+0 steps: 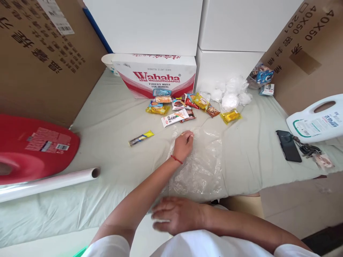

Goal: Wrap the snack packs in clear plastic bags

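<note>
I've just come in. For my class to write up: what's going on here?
A person's left hand, fingers curled, is at the upper part of a clear plastic sheet spread on the cloth-covered table; whether it pinches the plastic is hard to tell. The right hand, blurred, is open by the table's near edge, with nothing visible in it. Past the plastic, wrapped snacks lie in a loose group near the Wahaha box, and one narrow packet lies apart to the left.
</note>
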The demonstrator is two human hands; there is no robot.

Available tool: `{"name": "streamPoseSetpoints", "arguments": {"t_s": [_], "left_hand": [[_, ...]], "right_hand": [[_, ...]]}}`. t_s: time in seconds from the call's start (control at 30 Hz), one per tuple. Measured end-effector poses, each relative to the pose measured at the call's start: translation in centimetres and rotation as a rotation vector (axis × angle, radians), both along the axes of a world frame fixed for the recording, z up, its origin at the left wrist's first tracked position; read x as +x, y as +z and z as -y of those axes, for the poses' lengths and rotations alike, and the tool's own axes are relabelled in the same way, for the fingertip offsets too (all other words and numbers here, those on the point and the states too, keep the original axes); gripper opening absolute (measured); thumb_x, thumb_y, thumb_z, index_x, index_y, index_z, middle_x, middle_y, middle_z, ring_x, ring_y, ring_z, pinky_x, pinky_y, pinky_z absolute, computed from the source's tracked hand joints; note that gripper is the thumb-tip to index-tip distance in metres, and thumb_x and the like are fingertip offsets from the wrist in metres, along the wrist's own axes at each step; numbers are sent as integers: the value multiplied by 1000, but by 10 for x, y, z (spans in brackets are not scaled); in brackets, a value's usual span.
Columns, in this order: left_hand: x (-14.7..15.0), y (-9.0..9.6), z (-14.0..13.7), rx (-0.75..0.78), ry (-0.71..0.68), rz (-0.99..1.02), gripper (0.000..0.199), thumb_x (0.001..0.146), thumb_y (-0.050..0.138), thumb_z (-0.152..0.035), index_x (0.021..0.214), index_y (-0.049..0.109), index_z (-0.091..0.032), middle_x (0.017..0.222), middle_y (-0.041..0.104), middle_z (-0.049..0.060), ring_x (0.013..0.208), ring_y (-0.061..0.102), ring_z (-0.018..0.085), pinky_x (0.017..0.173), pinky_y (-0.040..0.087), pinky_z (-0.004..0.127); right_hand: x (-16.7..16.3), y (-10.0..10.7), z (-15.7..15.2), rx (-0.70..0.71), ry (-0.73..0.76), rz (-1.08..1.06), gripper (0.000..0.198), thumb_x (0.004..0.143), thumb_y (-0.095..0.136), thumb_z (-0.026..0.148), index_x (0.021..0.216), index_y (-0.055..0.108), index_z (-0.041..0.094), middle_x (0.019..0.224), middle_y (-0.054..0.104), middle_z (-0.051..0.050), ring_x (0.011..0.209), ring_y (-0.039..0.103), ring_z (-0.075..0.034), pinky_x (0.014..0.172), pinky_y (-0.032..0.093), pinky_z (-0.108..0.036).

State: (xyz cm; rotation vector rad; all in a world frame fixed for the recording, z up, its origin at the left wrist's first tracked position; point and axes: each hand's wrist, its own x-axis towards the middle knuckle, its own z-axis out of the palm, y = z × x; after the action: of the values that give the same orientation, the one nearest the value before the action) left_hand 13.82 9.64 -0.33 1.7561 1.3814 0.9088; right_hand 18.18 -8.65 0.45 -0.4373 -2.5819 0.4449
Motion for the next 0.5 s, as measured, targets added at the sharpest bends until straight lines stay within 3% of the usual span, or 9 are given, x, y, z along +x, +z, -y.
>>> {"name": "streamPoseSetpoints", "arguments": {"t_s": [0.07,0.1,0.17,0.23,0.3,0.4,0.5], "left_hand": [[-1,-7,5,97,-24,-18,30,98,45,-27,101,73,-19,119,75,8,127,63,21,115,46,40],[-2,-9,7,127,-27,-33,30,99,44,-27,103,73,-19,121,75,8,128,63,21,115,46,40],[-3,-12,9,159,-13,-69,31,100,43,-28,105,73,-20,122,75,8,129,62,21,115,47,41],[-3,-12,9,174,2,-103,31,100,43,-27,106,73,-20,122,75,8,129,62,21,115,48,41],[-2,-12,8,191,2,-131,30,100,44,-26,107,73,-20,123,75,8,129,62,21,114,49,41],[-3,-10,7,227,-17,-164,30,100,44,-24,109,72,-19,124,74,8,130,62,21,115,49,41],[-11,-7,7,264,-29,-196,32,101,42,-26,111,72,-18,126,73,9,131,61,21,115,48,41]], "right_hand": [[18,16,4,-61,-43,-166,16,100,51,21,98,67,23,95,75,0,96,66,-12,89,54,-24],[32,25,2,-122,-170,-249,18,100,49,21,102,66,22,89,73,-1,86,66,-13,82,55,-25],[70,39,-10,-254,-634,-302,25,100,45,23,117,63,22,88,69,-5,81,64,-18,76,55,-33],[108,44,-29,-265,-1157,-234,28,101,46,32,122,61,21,92,68,-7,83,64,-22,75,53,-37],[138,38,-51,-369,-1430,-49,47,98,51,46,135,53,18,103,68,-10,82,64,-24,69,50,-37],[158,18,-77,-548,-1472,120,62,91,58,49,144,47,17,96,69,-7,82,65,-25,70,49,-36],[162,5,-93,-649,-1357,5,53,89,56,41,138,54,20,85,68,-2,76,63,-21,77,49,-35]]}}
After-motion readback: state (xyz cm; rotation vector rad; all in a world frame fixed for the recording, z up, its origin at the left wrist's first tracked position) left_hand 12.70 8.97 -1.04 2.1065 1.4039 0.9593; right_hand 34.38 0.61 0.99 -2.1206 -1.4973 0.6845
